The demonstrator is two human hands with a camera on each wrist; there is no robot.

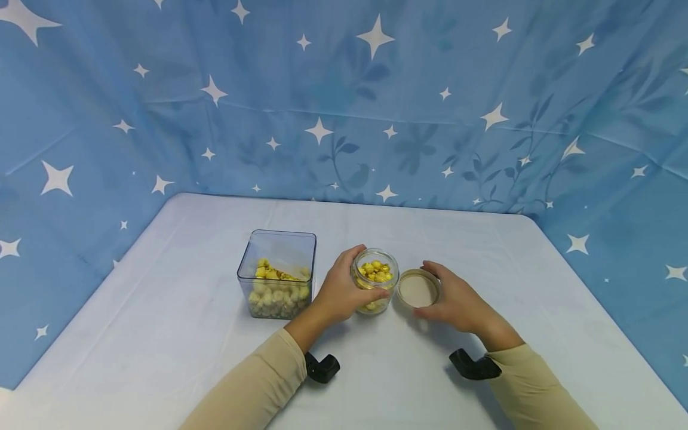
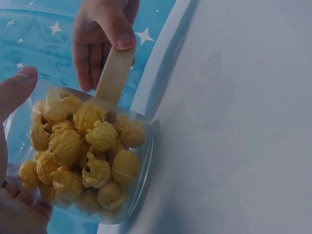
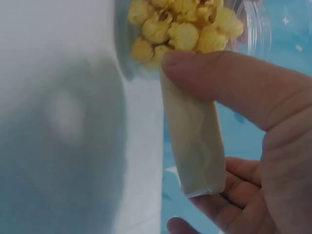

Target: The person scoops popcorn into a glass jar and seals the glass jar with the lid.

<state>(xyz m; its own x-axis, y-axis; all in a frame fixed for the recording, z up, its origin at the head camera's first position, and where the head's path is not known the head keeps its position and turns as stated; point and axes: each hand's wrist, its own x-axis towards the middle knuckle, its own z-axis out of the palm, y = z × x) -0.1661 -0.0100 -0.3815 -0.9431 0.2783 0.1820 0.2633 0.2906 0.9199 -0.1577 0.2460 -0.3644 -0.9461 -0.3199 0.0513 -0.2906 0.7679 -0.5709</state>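
My left hand (image 1: 344, 294) grips a clear glass jar (image 1: 394, 279), with the thumb across its near side. Yellow popcorn (image 1: 376, 272) fills part of the jar, whose mouth is uncovered. Just to the right, my right hand (image 1: 457, 303) holds a round beige lid (image 1: 418, 290) by its edge, between thumb and fingers. The lid is tilted, its pale face showing in the head view, close beside the jar. In the right wrist view the thumb presses on the edge of the lid (image 3: 195, 146). From the left wrist, the popcorn (image 2: 83, 151) shows through the jar wall.
Left of the jar stands an uncovered, square, clear plastic container (image 1: 285, 246) partly filled with popcorn (image 1: 276, 295). A white cloth covers the table (image 1: 177, 310). Behind it hangs a blue curtain (image 1: 269, 77) with white stars. A black wrist mount (image 1: 322, 368) sits at each sleeve.
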